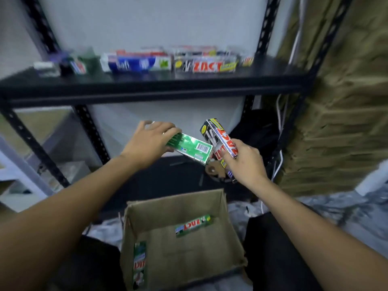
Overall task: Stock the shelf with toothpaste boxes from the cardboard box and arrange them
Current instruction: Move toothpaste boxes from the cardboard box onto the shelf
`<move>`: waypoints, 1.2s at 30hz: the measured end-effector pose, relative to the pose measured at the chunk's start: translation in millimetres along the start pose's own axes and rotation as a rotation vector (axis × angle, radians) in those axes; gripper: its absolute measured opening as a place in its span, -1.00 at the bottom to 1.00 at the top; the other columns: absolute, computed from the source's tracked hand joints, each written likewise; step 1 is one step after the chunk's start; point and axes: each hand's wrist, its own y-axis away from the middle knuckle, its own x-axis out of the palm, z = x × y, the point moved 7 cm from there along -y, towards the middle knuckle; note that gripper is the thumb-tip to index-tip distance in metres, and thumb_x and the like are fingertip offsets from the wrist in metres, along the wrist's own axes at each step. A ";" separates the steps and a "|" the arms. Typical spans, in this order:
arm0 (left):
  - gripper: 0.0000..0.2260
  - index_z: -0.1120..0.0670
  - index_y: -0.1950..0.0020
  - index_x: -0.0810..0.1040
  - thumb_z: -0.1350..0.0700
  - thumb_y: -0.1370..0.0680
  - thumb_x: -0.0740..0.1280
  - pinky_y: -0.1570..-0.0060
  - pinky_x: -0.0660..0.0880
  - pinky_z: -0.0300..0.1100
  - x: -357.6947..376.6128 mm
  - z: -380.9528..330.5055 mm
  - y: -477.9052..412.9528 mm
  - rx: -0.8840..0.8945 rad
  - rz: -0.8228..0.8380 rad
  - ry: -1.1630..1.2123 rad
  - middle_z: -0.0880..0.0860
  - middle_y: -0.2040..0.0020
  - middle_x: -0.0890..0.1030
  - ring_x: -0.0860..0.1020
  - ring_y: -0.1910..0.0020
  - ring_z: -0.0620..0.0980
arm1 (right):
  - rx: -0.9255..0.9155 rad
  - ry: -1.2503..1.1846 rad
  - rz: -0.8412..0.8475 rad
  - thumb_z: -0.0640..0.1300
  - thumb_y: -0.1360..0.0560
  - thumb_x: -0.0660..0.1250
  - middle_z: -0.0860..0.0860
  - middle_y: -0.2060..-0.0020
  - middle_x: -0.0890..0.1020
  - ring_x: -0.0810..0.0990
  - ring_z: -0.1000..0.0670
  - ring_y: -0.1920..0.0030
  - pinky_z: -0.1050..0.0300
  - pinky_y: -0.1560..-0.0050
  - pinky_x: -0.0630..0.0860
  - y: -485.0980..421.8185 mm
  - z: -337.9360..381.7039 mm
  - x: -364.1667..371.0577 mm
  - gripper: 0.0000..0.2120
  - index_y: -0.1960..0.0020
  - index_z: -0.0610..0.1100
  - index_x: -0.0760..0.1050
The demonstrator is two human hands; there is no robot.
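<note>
Green foil toothpaste box [191, 149], barcode up, clamped in left grip [151, 141], fingers curled over far end. Black-and-red ZACT toothpaste box [220, 139], tilted near upright, clamped in right grip [245, 162], just beside green one. Both held above open brown cardboard box [174, 201], below black metal shelf [147, 85]. Two green ZACT boxes [193, 225] lying inside cardboard box. Blurred row of mixed toothpaste boxes [210, 66] on shelf board.
</note>
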 end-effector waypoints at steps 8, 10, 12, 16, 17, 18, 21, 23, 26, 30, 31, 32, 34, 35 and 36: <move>-0.50 -0.04 -0.46 0.36 -0.06 -0.55 0.38 -0.31 0.24 0.06 -82.7 -4.0 -79.6 0.063 -0.125 0.006 -0.03 -0.41 0.45 0.40 -0.38 0.02 | -0.059 0.044 -0.248 0.08 -0.52 0.31 -0.03 0.11 0.67 0.61 -0.14 0.08 0.01 0.13 0.51 -59.7 26.4 -109.2 -0.72 -0.16 -0.02 0.55; -0.49 -0.03 -0.47 0.36 -0.07 -0.55 0.37 -0.28 0.25 0.07 -93.5 -6.9 -100.3 0.086 -0.151 -0.006 -0.01 -0.41 0.46 0.41 -0.38 0.05 | -0.051 0.079 -0.329 0.08 -0.51 0.31 -0.09 0.05 0.68 0.60 -0.21 0.01 -0.01 0.09 0.50 -78.1 23.0 -131.7 -0.70 -0.18 -0.04 0.55; -0.51 -0.03 -0.46 0.37 -0.09 -0.55 0.36 -0.23 0.26 0.08 -100.7 -10.0 -120.6 0.110 -0.173 -0.019 0.00 -0.39 0.47 0.43 -0.35 0.07 | -0.016 0.127 -0.389 0.10 -0.51 0.29 -0.13 0.04 0.67 0.59 -0.26 0.01 -0.02 0.11 0.47 -100.8 15.9 -151.9 -0.68 -0.16 -0.06 0.54; -0.52 -0.05 -0.43 0.37 -0.12 -0.55 0.34 -0.17 0.30 0.09 -99.8 -16.0 -159.0 0.148 -0.176 -0.059 -0.02 -0.36 0.49 0.47 -0.31 0.07 | 0.184 0.222 -0.390 0.12 -0.51 0.26 -0.24 -0.03 0.62 0.57 -0.32 -0.04 -0.05 0.07 0.47 -154.7 -4.3 -177.2 -0.65 -0.15 -0.10 0.50; -0.51 -0.06 -0.45 0.35 -0.13 -0.55 0.34 -0.17 0.30 0.10 -97.1 -16.6 -167.5 0.148 -0.162 -0.065 -0.03 -0.36 0.49 0.47 -0.30 0.06 | 0.230 0.221 -0.383 0.10 -0.51 0.27 -0.25 -0.06 0.60 0.56 -0.33 -0.07 -0.07 0.03 0.49 -168.4 -6.2 -179.8 -0.64 -0.18 -0.11 0.48; -0.49 -0.07 -0.46 0.34 -0.14 -0.55 0.34 -0.18 0.30 0.10 -94.3 -16.6 -175.3 0.145 -0.152 -0.065 -0.04 -0.37 0.48 0.46 -0.31 0.05 | 0.262 0.218 -0.375 0.07 -0.51 0.29 -0.24 -0.10 0.59 0.56 -0.32 -0.10 -0.08 -0.01 0.50 -182.3 -6.2 -180.5 -0.63 -0.22 -0.11 0.45; -0.49 -0.10 -0.48 0.30 -0.13 -0.57 0.32 -0.27 0.27 0.11 -86.8 -17.3 -195.1 0.150 -0.123 -0.064 -0.06 -0.40 0.43 0.41 -0.34 0.02 | 0.294 0.256 -0.328 -0.02 -0.50 0.35 -0.23 -0.14 0.56 0.55 -0.30 -0.14 -0.02 0.07 0.44 -222.0 -1.3 -174.9 -0.61 -0.25 -0.14 0.36; -0.50 -0.09 -0.49 0.29 -0.13 -0.58 0.31 -0.30 0.25 0.11 -84.3 -16.8 -204.5 0.150 -0.121 -0.068 -0.05 -0.42 0.42 0.39 -0.37 0.02 | 0.312 0.272 -0.300 -0.02 -0.50 0.38 -0.23 -0.15 0.56 0.55 -0.29 -0.16 0.00 0.10 0.40 -237.9 -1.6 -169.6 -0.58 -0.26 -0.16 0.36; -0.50 -0.05 -0.48 0.32 -0.13 -0.57 0.31 -0.26 0.24 0.08 -85.3 -9.8 -213.6 0.127 -0.159 -0.080 -0.03 -0.42 0.43 0.40 -0.37 0.04 | 0.301 0.118 -0.362 0.02 -0.50 0.37 -0.19 -0.09 0.60 0.57 -0.24 -0.11 0.03 0.08 0.46 -235.1 -7.8 -166.4 -0.69 -0.15 -0.13 0.48; -0.53 -0.04 -0.47 0.34 -0.07 -0.58 0.31 -0.24 0.28 0.12 -88.6 10.9 -221.4 0.063 -0.226 -0.077 0.01 -0.40 0.46 0.42 -0.35 0.07 | 0.126 -0.086 -0.466 -0.11 -0.46 0.35 -0.05 -0.08 0.63 0.56 -0.10 -0.09 0.13 0.01 0.42 -197.4 -16.3 -159.0 -0.79 -0.09 -0.08 0.56; -0.53 -0.04 -0.48 0.34 -0.05 -0.58 0.32 -0.24 0.29 0.13 -89.1 15.2 -223.1 0.042 -0.228 -0.070 0.02 -0.40 0.46 0.42 -0.36 0.08 | 0.096 -0.106 -0.460 -0.13 -0.45 0.34 -0.03 -0.13 0.61 0.55 -0.07 -0.13 0.14 -0.07 0.43 -189.9 -20.1 -155.9 -0.73 -0.15 -0.08 0.56; -0.53 -0.04 -0.48 0.34 -0.04 -0.58 0.32 -0.24 0.29 0.14 -89.6 19.0 -224.9 0.023 -0.230 -0.058 0.02 -0.40 0.46 0.41 -0.36 0.08 | 0.071 -0.110 -0.445 -0.16 -0.45 0.33 -0.01 -0.20 0.60 0.54 -0.05 -0.19 0.15 -0.16 0.42 -186.4 -25.1 -152.5 -0.67 -0.21 -0.07 0.55; -0.53 -0.05 -0.49 0.33 -0.04 -0.58 0.31 -0.22 0.30 0.13 -90.5 23.8 -227.0 -0.008 -0.225 -0.023 0.01 -0.39 0.45 0.40 -0.37 0.07 | 0.028 -0.067 -0.404 -0.19 -0.46 0.32 0.01 -0.32 0.54 0.49 -0.04 -0.31 0.14 -0.31 0.36 -188.5 -31.5 -147.6 -0.58 -0.32 -0.07 0.52; -0.52 -0.06 -0.49 0.32 -0.05 -0.59 0.30 -0.22 0.30 0.12 -89.8 25.7 -227.7 -0.017 -0.213 -0.011 0.00 -0.41 0.44 0.38 -0.38 0.06 | 0.005 -0.042 -0.383 -0.19 -0.47 0.32 0.00 -0.35 0.51 0.46 -0.05 -0.35 0.12 -0.35 0.34 -192.3 -31.3 -146.4 -0.57 -0.35 -0.07 0.50; -0.51 -0.06 -0.51 0.30 -0.06 -0.59 0.29 -0.23 0.31 0.12 -88.2 27.2 -228.1 -0.023 -0.196 -0.005 0.00 -0.42 0.42 0.36 -0.39 0.05 | -0.016 -0.021 -0.358 -0.18 -0.49 0.33 -0.01 -0.37 0.50 0.45 -0.08 -0.37 0.10 -0.38 0.32 -197.6 -29.1 -144.9 -0.56 -0.38 -0.08 0.48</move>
